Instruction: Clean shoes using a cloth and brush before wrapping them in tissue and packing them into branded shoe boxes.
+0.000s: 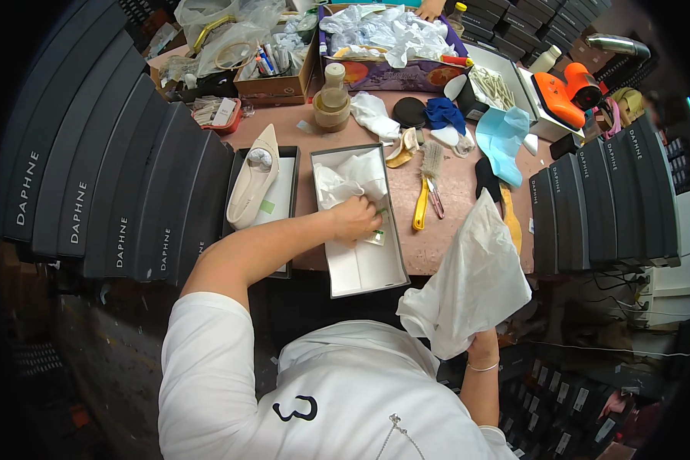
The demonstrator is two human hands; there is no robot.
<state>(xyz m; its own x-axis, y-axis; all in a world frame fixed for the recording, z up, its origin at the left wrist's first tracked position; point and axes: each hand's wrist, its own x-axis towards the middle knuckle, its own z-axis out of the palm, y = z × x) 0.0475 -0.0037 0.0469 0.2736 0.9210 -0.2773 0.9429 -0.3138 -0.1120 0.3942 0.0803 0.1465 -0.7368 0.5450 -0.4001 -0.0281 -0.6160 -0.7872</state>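
Note:
My left hand reaches into an open shoe box with dark sides and a white inside. Its fingers are curled down beside crumpled white tissue paper at the box's far end. A small packet with green marks shows by the fingertips; whether they grip it I cannot make out. My right hand, low on the right, is closed on a large sheet of white tissue paper that rises above it and hides the fingers. A beige pointed shoe with wadding inside rests on another dark box to the left.
Dark shoe boxes stand in rows on the left and right. Beyond my hands lie a yellow-handled brush, a light blue face mask, a blue cloth and a bottle. A purple carton holds crumpled paper; another person's hand is there.

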